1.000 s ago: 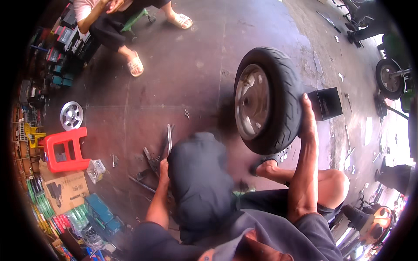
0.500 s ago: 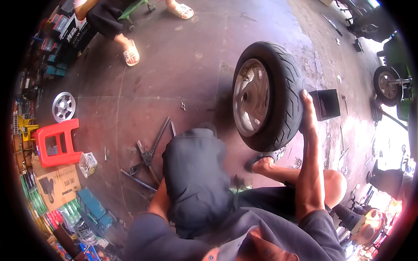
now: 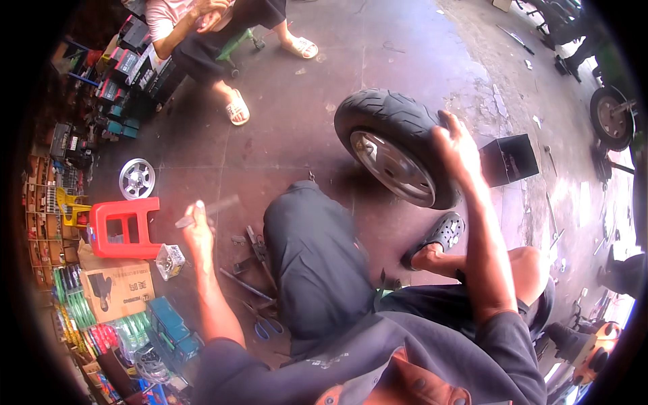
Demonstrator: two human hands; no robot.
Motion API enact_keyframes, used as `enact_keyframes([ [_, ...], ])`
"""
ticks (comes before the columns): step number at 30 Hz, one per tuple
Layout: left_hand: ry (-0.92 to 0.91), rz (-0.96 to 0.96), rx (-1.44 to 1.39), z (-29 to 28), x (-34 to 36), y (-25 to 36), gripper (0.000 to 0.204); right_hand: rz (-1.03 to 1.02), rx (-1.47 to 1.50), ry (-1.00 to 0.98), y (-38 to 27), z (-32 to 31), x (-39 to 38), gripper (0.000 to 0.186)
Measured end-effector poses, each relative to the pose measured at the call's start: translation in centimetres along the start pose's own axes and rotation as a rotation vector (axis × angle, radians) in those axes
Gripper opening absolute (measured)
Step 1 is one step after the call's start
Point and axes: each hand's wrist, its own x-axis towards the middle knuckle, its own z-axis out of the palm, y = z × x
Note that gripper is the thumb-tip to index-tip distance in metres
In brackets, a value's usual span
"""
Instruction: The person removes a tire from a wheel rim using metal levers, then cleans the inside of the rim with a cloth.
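Gripping right hand (image 3: 459, 145): fingers bent over the tread at the tyre's right-hand edge, holding the wheel at a tilt.
Left hand (image 3: 198, 233): fingers closed round a flat bar (image 3: 223, 205), hard and straight-edged, its far end blurred; raised beside the knee, well apart from the wheel.
Floor (image 3: 297, 121): dark reddish-brown, smooth and worn, scuffed; paler and flaking to the right.
Trousers (image 3: 314, 250): dark cloth, softly creased over the knee.
Clog (image 3: 447, 231): dark, moulded, pierced with holes, below the wheel.
Stool (image 3: 118, 210): glossy red plastic, squared frame, on its side.
Carton (image 3: 121, 290): plain brown cardboard, flat-faced, near the stool.
Spare wheel (image 3: 137, 179): silvery, round, spoked, lying by the stool.
Box (image 3: 509, 160): black, square-mouthed, just right of the wheel.
Scissors (image 3: 268, 329): blue loop handles, low by the left thigh.
Wheel's place: ahead and to the right of the person, above the clog; cannot tell whether it touches the floor.
Tyre (image 3: 398, 121): thick black rubber, matt, slanting grooves cut across a rounded tread.
Rim (image 3: 395, 169): silvery-grey metal, dished, bright along the lip, facing down and left.
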Motion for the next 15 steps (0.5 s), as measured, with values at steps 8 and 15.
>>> enact_keyframes([
  [8,-0.221,0.197,-0.443,2.9,-5.5,16.0,0.033,-0.276,-0.242,0.186,2.3,1.8,-2.4,0.091],
  [15,-0.360,0.983,-0.336,20.8,-8.5,20.5,0.027,-0.514,-0.174,0.098,3.9,0.0,-2.4,0.087],
])
